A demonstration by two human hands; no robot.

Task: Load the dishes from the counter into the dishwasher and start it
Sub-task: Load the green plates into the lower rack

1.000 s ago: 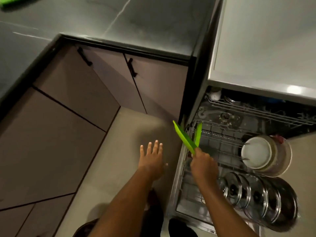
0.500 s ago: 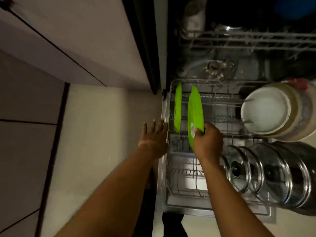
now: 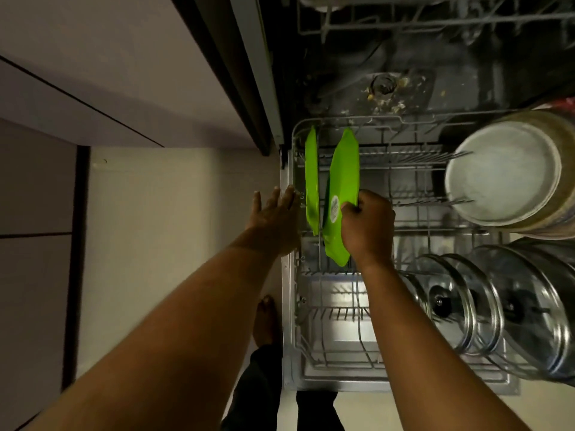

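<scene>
The dishwasher's lower rack [image 3: 413, 152] is pulled out below me. A green plate [image 3: 312, 181] stands on edge in the rack's far left slot. A second green plate [image 3: 343, 181], with a white sticker on its underside, is held on edge just to the right of it by my right hand [image 3: 367, 227], which grips its rim. My left hand [image 3: 275, 219] is spread flat, fingers apart, against the rack's left edge and holds nothing.
A large white-bottomed pot [image 3: 510, 172] lies on its side at the rack's right. Several glass lids with steel rims [image 3: 485, 303] stand in the front right. The upper rack [image 3: 435, 23] is overhead at the back. Cabinet fronts [image 3: 93, 73] and floor [image 3: 174, 244] lie left.
My view has dropped from the counter corner down onto the rack. The right hand has carried the second green plate lower, beside the standing one. The left hand has reached the rack's edge.
</scene>
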